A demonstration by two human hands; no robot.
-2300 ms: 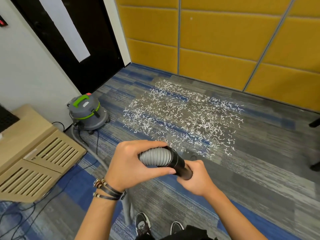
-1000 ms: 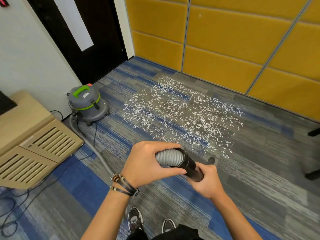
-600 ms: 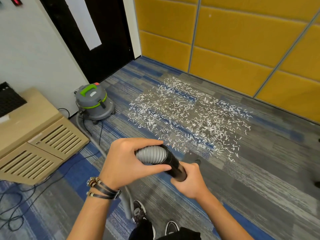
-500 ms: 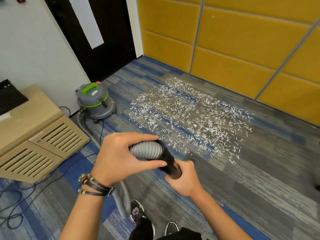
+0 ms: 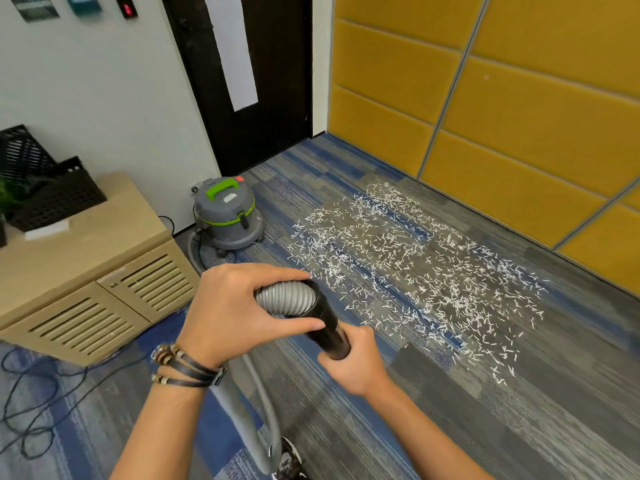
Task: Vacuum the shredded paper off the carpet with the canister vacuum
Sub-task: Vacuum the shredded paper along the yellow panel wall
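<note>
Nearest, a shoe (image 5: 289, 460) shows at the bottom edge beside the grey hose (image 5: 287, 299). The left hand (image 5: 235, 313) wraps the hose's ribbed end, and the right hand (image 5: 356, 362) grips the black tube (image 5: 329, 327) joined to it. Beyond them, paper (image 5: 408, 271) lies scattered over the carpet (image 5: 519, 410). The vacuum (image 5: 227, 216) stands farther left, by the cabinet (image 5: 86, 271) and dark door (image 5: 249, 81).

No legible text; print on canister vacuum (image 5: 227, 220) blurred.
</note>
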